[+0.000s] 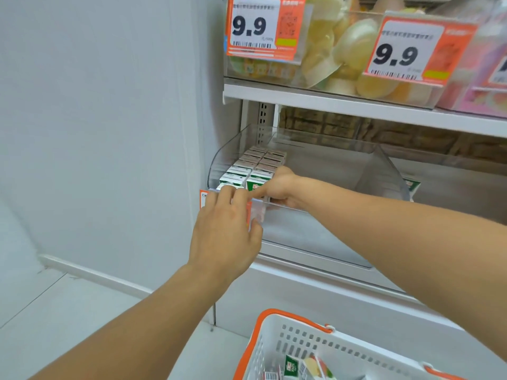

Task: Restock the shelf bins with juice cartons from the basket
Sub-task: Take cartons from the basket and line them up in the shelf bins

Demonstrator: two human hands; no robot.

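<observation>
A clear plastic shelf bin [378,171] on the lower shelf holds two rows of green-and-white juice cartons [252,165] along its left side. My right hand [277,187] reaches over the bin's front wall and grips the front carton of the right row [253,185]. My left hand [227,237] rests on the bin's front left corner, fingers spread over the rim, holding nothing. A white basket with orange handles [301,341] stands at the bottom right, with several juice cartons [301,366] inside.
The upper shelf [329,102] carries clear bins of yellow jelly cups [354,42] with orange 9.9 price tags [260,28]. A white wall [109,133] stands to the left. Another green carton [411,185] shows behind the bin's right wall.
</observation>
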